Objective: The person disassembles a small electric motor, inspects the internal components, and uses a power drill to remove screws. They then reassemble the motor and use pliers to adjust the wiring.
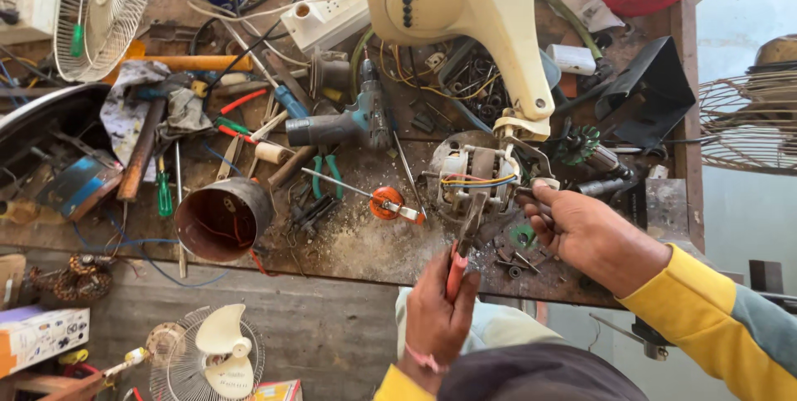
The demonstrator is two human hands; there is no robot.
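Workbench [374, 243]: dark, worn top, dusted with pale filings near the front edge, crowded with tools and scrap. Below the front edge, grey concrete floor [332, 334]; pale wall at far right. Fan motor [475, 177], metal housing with yellow, blue and red leads exposed, sits near the bench's right front, directly under the cream fan stand [465, 11], which tilts across the top of the view. Left hand [436, 314]: fingers closed around red-handled pliers [462, 247], whose jaws meet the lower edge of the motor. Right hand [585, 231]: fingers curled, pinching a small part at the motor's right side; what the part is, cannot tell. Counts: one cordless drill [344, 123] lying behind the motor; one orange-handled screwdriver [383, 200] just left of it; one open rusty can [222, 218] at the bench front; one white power strip [328, 15]. Fan guards: three seen, namely white [100, 11] top left, bronze [747, 123] far right, and one on the floor around a cream blade [217, 355].
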